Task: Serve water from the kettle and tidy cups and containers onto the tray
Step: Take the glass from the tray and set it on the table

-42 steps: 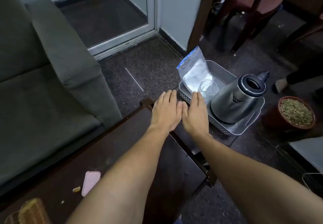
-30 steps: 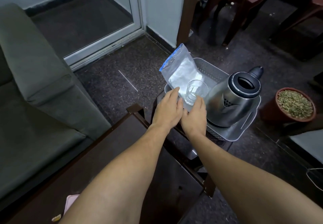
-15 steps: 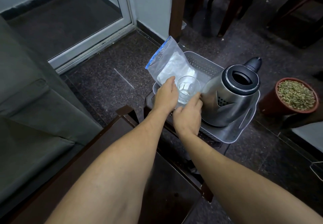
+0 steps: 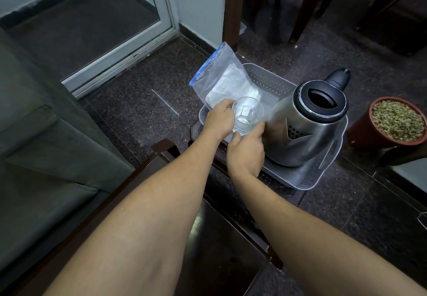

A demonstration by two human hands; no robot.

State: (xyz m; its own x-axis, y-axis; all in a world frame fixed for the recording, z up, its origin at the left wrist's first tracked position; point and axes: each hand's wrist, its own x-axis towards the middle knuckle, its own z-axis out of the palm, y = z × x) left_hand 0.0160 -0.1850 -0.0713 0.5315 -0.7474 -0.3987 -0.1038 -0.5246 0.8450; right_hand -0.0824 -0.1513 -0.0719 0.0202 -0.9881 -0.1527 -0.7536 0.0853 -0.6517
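Left hand (image 4: 219,120): fingers curled round left side of glass (image 4: 248,113). Right hand (image 4: 246,151): thumb and forefinger pinch glass base from near side. Glass upright, over near-left part of tray (image 4: 323,176), between plastic bag (image 4: 221,76) and kettle (image 4: 305,124); lifted or resting, cannot tell. Likely step: take glass out for pouring. Advice: keep it level, lift straight, clear kettle wall and bag. No brand, label or legible writing visible.

side table (image 4: 288,195): tray (image 4: 307,180) | tray: kettle (image 4: 307,124), plastic bag (image 4: 221,78)
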